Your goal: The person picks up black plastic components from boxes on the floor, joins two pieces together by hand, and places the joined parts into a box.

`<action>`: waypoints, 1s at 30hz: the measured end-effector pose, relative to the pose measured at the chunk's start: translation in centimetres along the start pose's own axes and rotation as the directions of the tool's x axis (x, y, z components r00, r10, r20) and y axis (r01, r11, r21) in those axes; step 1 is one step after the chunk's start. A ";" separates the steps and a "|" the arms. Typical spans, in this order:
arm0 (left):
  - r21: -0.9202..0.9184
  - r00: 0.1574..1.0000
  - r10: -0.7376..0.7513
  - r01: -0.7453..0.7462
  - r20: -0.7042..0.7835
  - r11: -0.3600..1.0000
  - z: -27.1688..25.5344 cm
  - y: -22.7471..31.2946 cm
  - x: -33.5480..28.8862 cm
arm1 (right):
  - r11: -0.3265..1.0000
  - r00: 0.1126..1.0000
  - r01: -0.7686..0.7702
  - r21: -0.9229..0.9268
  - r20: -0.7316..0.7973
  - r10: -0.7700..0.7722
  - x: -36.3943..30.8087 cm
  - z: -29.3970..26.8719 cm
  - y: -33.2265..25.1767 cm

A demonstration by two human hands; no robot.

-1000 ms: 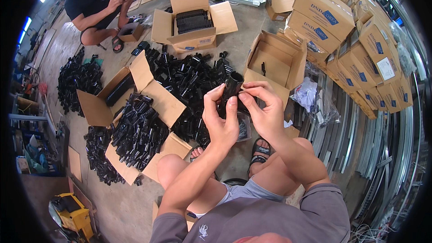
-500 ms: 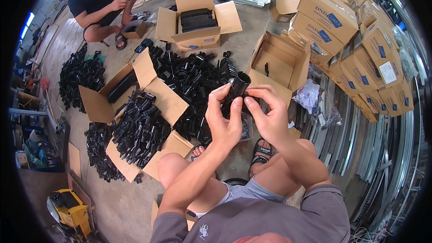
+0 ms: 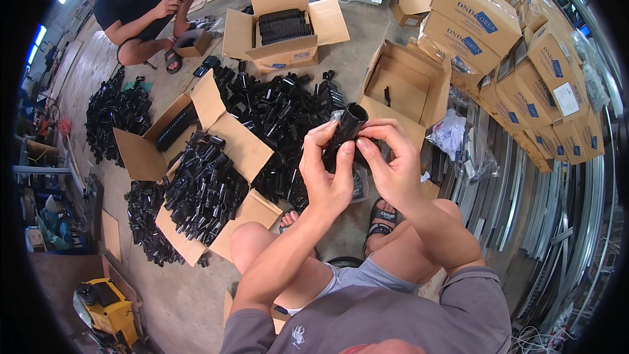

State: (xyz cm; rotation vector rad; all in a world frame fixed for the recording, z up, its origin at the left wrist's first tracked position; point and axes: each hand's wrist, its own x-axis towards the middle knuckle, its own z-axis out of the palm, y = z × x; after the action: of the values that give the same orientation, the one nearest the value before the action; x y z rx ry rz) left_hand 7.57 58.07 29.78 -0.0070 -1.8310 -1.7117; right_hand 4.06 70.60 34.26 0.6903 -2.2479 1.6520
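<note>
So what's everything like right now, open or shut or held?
Black tube, held, open end up
Left hand, fingers closed on the tube
Right hand, fingers at the tube's side, grip unclear
Top box, open, black parts in rows inside
Left box, open
Right box, open, small black piece inside
Black heap, loose
Stacked cartons, apparently shut

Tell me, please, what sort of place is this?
Probably a workshop or warehouse: stacked cardboard cartons on a pallet, long metal profiles lying at the right, and loose black parts heaped on the floor.
</note>
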 end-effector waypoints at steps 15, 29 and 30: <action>0.006 0.999 0.030 -0.030 0.015 1.000 -0.1 0.0 -0.2 | 0.991 0.992 -0.096 0.093 -0.069 0.103 -0.6 0.2 -0.2; -0.071 0.995 -0.062 0.057 -0.076 0.996 0.6 0.5 -0.3 | 0.925 0.963 -0.256 0.280 -0.014 0.270 -1.0 0.4 0.3; -0.064 0.994 -0.075 0.071 -0.074 0.995 0.3 0.6 -0.3 | 0.931 0.972 -0.217 0.295 -0.021 0.233 -1.2 0.7 0.8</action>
State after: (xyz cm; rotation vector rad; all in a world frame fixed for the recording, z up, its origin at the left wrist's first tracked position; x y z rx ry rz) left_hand 7.91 58.58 30.24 0.1006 -1.7418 -1.7930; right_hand 4.69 70.35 32.86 0.4524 -2.1316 2.1146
